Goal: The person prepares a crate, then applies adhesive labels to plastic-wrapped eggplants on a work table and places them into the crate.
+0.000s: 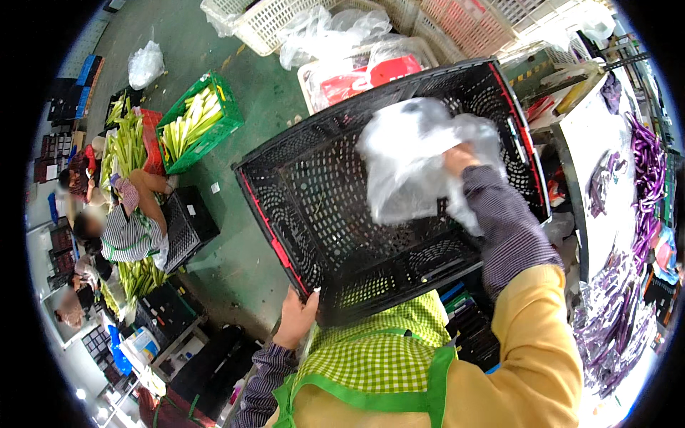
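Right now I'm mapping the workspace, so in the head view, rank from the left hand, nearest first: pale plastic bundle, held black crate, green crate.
From the left hand:
1. Held black crate: gripped at lower-left corner.
2. Green crate: on the floor, upper left.
3. Pale plastic bundle: beyond it, farther upper left.

Right hand (461, 158) — blurred, fingertips lost in clear plastic (407, 160); left hand (295, 320) — partly hidden by black crate (332, 210).

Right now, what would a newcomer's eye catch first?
First, the big black crate at centre: the left hand holds its lower left corner, the right hand clutches clear plastic over its opening. Then long purple vegetables at far right, and a green crate of pale stalks at upper left.
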Tool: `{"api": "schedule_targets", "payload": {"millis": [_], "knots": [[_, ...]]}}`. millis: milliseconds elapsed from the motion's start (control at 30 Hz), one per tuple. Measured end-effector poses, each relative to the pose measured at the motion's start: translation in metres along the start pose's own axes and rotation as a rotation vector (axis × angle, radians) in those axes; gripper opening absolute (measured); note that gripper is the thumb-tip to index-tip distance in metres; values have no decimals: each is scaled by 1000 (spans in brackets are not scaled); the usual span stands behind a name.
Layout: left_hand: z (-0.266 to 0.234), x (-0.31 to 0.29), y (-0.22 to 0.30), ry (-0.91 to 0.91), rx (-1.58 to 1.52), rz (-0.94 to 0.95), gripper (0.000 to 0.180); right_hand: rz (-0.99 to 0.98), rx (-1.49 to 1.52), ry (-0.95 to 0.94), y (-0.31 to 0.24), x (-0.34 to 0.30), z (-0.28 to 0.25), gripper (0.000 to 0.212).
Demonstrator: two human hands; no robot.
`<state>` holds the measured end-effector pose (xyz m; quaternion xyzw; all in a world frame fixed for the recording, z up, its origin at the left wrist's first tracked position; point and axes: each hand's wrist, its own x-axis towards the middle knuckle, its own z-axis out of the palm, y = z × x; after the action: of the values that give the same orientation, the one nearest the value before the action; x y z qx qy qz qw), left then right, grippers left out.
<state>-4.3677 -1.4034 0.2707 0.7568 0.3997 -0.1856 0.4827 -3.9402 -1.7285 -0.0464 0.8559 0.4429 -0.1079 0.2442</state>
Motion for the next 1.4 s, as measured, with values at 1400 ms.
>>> {"api": "schedule_targets", "payload": {"millis": [1400], "knots": [[33, 43, 85, 524, 280, 683, 50, -58, 1248, 635, -103, -301, -280, 14]]}}
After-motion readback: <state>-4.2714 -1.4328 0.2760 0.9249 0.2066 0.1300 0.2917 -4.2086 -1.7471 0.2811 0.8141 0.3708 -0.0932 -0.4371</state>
